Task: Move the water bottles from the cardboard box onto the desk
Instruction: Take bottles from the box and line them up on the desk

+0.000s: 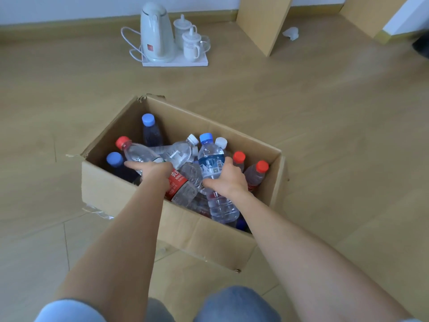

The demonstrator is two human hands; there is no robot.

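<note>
Floor: pale wood-look planks fill the frame, and no table is in sight anywhere.
Cardboard box (204,238): it sits open on the floor at centre frame and is packed with bottles; I count eight caps in blue, red and white.
Progress: I'd call it very early. Nothing shows as delivered, and nearly the whole load is left to move.
Left grip (152,170): the fingers are curled round the red-capped bottle (139,155), which lies tilted at the left of the box.
Right grip (228,177): it is wrapped round the blue-capped bottle (210,156), which leans at box centre, its base still among the others.
Red label: white letters read "NONG", then the hand cuts them off; the Chinese characters above are partly hidden.
Blue label: it shows a barcode and a QR square, with text too small to read.
Kettle (156,31): it stands at upper left and carries a small red mark I can't read.
</note>
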